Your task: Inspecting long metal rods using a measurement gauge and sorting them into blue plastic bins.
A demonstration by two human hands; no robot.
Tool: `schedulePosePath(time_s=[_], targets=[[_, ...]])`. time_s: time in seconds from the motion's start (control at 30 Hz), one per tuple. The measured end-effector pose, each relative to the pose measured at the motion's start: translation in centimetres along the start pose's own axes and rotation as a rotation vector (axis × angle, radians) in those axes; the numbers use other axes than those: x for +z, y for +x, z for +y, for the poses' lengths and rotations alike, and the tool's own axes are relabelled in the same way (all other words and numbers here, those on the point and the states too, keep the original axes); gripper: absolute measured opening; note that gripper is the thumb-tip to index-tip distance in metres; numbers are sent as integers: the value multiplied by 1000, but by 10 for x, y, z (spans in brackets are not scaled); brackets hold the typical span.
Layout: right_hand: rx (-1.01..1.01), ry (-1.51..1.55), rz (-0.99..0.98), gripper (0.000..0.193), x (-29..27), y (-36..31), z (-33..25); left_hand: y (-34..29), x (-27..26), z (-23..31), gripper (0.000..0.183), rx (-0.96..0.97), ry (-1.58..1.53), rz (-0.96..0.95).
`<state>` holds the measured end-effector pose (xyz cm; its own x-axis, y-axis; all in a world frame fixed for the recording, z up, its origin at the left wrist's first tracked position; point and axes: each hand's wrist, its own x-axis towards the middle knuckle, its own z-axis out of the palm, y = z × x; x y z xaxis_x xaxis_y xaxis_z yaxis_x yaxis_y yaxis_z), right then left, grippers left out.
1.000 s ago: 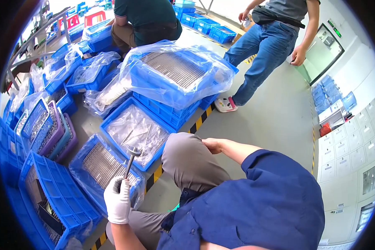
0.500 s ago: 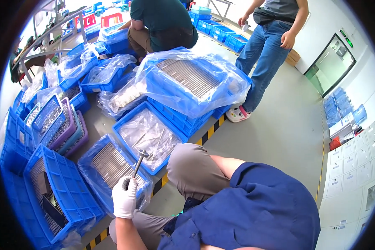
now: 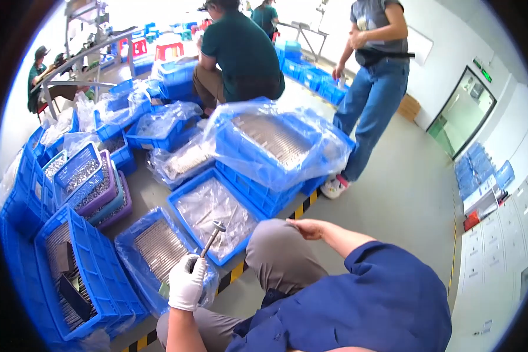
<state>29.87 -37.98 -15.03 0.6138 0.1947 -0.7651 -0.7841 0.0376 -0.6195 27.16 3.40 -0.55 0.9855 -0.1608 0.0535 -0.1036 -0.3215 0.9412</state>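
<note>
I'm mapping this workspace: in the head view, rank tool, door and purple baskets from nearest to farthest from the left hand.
1. Tool: gripped in the left hand.
2. Purple baskets: ahead, to its left.
3. Door: far off, right.

White-gloved left hand [image 3: 186,283] grips a metal rod [image 3: 212,239], disc-shaped head [image 3: 219,226] uppermost, tilted rightward. Lined blue crate [image 3: 129,251] of slender rods [image 3: 161,246]: just beyond this hand, leftward. Bare right hand [image 3: 308,229]: farther right, beside knee [image 3: 270,246].
</note>
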Motion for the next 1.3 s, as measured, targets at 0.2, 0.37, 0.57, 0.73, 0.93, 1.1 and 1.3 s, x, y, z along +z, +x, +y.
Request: schedulePosePath(time_s=[0.2, 0.37, 0.57, 0.73, 0.93, 1.1, 1.3], targets=[[-88, -296, -34, 48, 56, -55, -47, -1, 2, -3, 16, 42, -3, 37], [-712, -835, 228, 38, 107, -71, -94, -5, 0, -4, 15, 40, 34, 33], [-716, -476, -390, 40, 221, -81, -130, 1, -15, 13, 15, 44, 132, -11], [-730, -389, -481, 35, 235, -74, -152, 12, -32, 22, 14, 8, 134, 70], [-726, -574, -487, 36, 248, -56, -158, 8, -32, 1, 14, 22, 244, 146], [-591, -574, -338, 30, 254, -37, -142, 18, -32, 4, 11, 371, 843, 355], [-527, -594, -427, 30, 254, -28, -139, 15, -35, -5, 9, 449, 842, 284]])
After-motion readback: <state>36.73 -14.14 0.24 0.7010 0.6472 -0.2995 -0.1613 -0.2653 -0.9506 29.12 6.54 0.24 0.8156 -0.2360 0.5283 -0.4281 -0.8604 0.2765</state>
